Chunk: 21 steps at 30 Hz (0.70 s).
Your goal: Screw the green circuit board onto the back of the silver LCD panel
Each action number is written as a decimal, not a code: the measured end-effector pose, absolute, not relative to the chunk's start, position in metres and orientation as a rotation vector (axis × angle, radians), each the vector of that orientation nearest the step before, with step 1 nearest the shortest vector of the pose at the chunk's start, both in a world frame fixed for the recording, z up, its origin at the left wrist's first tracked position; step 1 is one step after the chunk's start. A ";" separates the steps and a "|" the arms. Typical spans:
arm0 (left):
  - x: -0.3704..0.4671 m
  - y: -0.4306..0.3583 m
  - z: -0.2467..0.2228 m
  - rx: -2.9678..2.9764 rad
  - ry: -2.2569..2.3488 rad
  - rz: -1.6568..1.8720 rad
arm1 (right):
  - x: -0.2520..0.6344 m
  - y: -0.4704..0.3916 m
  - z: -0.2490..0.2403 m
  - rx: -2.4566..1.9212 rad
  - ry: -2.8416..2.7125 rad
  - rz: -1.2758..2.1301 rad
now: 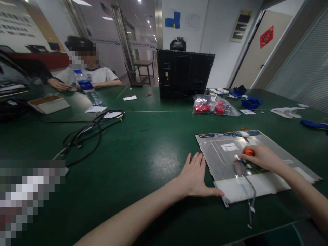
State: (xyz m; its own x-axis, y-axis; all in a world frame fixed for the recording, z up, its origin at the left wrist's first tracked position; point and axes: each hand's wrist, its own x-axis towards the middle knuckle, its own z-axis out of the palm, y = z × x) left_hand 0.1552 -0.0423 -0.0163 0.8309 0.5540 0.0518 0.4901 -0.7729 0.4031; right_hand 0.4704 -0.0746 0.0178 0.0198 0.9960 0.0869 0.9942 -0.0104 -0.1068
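Note:
A flat LCD panel [217, 164] lies back side up on the green table, with a blue circuit strip [230, 134] along its far edge. Fingers spread, my left hand [193, 176] rests flat on the table against the panel's left edge, its thumb at the near left corner. My right hand [265, 159] is closed around a screwdriver [249, 152] with an orange and black handle, above the middle of the panel; the tip cannot be made out. Just below it, a thin wire cable [252, 188] runs over the white strip and past the near edge.
A black monitor housing [184, 75] stands upright at the back, beside a plastic bag [215, 105] of red parts. Black cables [94, 130], a water bottle [88, 89] and an open box [50, 104] are on the left. Across the table sits another person [89, 75].

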 end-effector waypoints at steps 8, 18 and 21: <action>0.175 -0.038 -0.018 2.626 0.795 0.257 | 0.473 -0.075 0.015 -2.163 -2.168 0.058; 0.207 -0.031 -0.019 2.638 0.827 0.279 | 0.484 -0.072 0.007 -2.235 -2.036 -0.105; 0.220 -0.029 -0.018 2.627 0.847 0.256 | 0.500 -0.094 0.011 -2.258 -1.993 -0.090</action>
State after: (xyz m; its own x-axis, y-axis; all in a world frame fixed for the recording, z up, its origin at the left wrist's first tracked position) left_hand 0.2201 -0.0290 -0.0177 0.8030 0.5931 0.0583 0.5265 -0.7518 0.3971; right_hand 0.4999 -0.0939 0.0111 0.1267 0.9835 0.1294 0.9911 -0.1202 -0.0571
